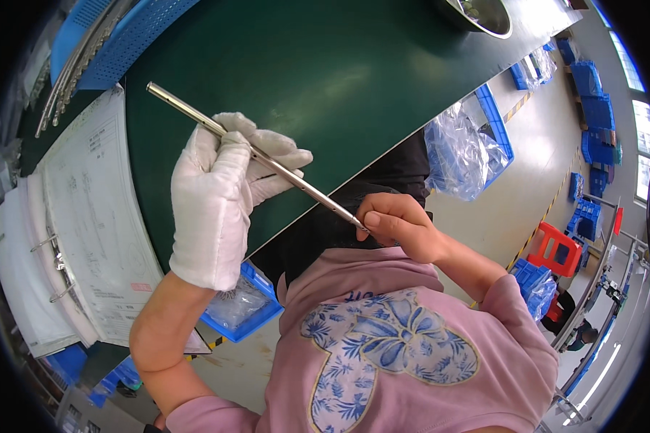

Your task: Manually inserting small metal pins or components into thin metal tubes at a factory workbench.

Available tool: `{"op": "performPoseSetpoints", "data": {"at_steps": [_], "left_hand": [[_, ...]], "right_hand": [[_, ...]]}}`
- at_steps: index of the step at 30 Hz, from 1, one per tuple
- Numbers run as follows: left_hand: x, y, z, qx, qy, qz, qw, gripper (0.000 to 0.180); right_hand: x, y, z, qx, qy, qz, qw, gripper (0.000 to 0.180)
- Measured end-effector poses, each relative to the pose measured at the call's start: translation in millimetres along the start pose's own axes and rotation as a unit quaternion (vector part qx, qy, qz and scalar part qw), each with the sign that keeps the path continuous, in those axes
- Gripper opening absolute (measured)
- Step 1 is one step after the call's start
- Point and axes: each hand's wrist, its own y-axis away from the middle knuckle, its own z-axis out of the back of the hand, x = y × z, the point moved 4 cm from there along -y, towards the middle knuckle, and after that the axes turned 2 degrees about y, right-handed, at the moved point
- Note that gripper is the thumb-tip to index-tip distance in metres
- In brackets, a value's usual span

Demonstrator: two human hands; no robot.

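A slim silvery metal rod (300, 183) slants across the front of me, its upper left end over the green table and its lower right end at my lap. My left hand (220, 195), in a white cloth glove, grips the rod near its upper part, with the thumb on top and the fingers curled under it. The bare fingers of my right hand (401, 225) pinch the rod's lower end, where a thinner tip enters the grip. What the right fingertips cover is hidden.
The green table (318, 86) carries a blue perforated basket (133, 43) with several metal rods (76, 72), an open ring binder (87, 238) and a metal bowl (495, 16). Below stand blue crates with clear plastic bags (462, 151). A red plastic stool (554, 249) is farther right.
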Motion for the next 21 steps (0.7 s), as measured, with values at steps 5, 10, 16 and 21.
{"op": "performPoseSetpoints", "data": {"at_steps": [5, 10, 16, 21], "left_hand": [[-4.9, 2.4, -3.6, -0.023, -0.011, -0.002, 1.0, 0.015], [-3.1, -3.3, 1.0, 0.017, -0.068, 0.002, 0.998, 0.016], [-4.7, -1.8, 0.6, -0.004, -0.055, 0.003, 0.998, 0.015], [-4.5, -1.1, -0.2, -0.014, -0.054, 0.002, 0.998, 0.014]], "right_hand": [[5.1, 4.0, -4.1, -0.078, 0.155, 0.135, 0.976, 0.012], [18.7, 10.0, -11.1, -0.145, 0.404, 0.335, 0.839, 0.014], [32.4, 7.2, 5.5, -0.128, 0.303, 0.291, 0.898, 0.011], [60.1, 3.8, -13.5, -0.116, 0.4, 0.422, 0.805, 0.022]]}}
